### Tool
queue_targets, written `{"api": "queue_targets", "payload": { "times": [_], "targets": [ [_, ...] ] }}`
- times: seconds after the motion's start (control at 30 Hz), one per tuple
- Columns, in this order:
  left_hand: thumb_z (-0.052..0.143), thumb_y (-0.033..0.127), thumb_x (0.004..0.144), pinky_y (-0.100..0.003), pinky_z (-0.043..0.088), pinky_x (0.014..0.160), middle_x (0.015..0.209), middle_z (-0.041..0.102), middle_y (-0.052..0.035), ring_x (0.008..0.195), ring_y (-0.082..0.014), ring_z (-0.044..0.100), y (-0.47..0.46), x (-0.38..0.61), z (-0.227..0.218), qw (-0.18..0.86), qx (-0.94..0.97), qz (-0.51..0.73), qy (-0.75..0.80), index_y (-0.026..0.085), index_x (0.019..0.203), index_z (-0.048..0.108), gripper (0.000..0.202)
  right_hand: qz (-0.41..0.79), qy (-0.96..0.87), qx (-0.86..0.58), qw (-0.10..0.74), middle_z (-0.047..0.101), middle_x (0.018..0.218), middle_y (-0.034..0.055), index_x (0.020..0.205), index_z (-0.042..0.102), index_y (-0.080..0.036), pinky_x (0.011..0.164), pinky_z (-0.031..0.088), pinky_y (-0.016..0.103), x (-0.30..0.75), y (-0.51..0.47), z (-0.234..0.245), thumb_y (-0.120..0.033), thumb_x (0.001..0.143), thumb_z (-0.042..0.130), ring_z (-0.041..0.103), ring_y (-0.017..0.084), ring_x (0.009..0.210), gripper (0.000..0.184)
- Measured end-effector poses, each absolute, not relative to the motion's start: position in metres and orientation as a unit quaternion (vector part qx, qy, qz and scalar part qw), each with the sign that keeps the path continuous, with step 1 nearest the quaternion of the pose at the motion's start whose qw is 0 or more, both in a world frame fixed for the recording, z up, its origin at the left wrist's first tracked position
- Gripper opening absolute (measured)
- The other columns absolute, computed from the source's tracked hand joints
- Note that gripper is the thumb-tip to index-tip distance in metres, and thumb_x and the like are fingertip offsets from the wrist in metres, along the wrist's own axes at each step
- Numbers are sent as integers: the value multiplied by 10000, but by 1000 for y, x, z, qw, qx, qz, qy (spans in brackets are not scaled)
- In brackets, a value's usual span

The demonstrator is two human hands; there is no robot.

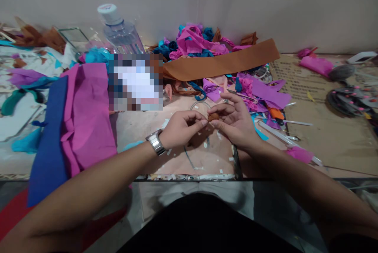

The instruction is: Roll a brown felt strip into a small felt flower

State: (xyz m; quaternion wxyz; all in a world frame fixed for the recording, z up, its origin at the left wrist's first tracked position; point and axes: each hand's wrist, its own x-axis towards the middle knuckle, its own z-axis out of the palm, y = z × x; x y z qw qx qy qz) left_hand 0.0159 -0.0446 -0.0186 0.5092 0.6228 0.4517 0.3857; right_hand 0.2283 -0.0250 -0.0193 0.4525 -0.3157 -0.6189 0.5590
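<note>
A small crumpled piece of brown crepe paper (213,117) sits between my two hands over the work board. My left hand (184,127), with a metal watch (156,141) on its wrist, pinches the paper's left side between thumb and forefinger. From the other side, my right hand (238,123) grips it with thumb and fingertips, its upper fingers loosely bent. Just behind the fingers lies a clear round ring or rim (200,106), partly hidden. A long brown crepe paper strip (221,63) stretches across the scrap pile beyond my hands.
Pink crepe paper (91,115) and a blue sheet (50,135) overhang the front edge at left. A capped plastic bottle (122,32) stands behind a blurred-out patch. Colored scraps (195,40) heap against the wall. White sticks (277,134) and cardboard (307,115) lie at right.
</note>
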Motion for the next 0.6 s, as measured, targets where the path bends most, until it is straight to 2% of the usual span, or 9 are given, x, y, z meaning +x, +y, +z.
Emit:
{"api": "queue_targets", "payload": {
  "times": [0.17,0.37,0.5,0.6],
  "targets": [
    [767,440,891,-262,551,682,824,791,-72,698,-146,688,-42,18,-18,602,553,391,423,143,879,764,297,559,-622,-308,453,725,1170,22,1415,448,-396,890,629,389,227,-26,-18,-323,896,835,720,210,1055,652],
    [803,392,849,-238,519,623,784,787,-52,630,-115,652,-40,17,-14,616,504,406,449,148,870,749,251,478,-643,-328,501,637,1312,51,1360,519,-366,1092,545,441,230,-23,-20,-388,870,841,634,233,1234,586],
    [799,391,853,-242,521,621,823,792,-49,665,-124,679,-38,16,-16,629,455,440,452,163,865,730,240,420,-637,-354,541,609,1140,46,1125,650,-308,983,550,409,236,-17,-20,-420,878,825,624,211,1014,323],
    [810,374,845,-238,518,612,855,798,-47,656,-115,678,-36,15,-20,652,405,463,443,170,890,720,228,472,-629,-336,519,603,1011,34,932,686,-260,898,531,365,234,-18,-20,-384,876,835,605,195,953,201]
  ]
}}
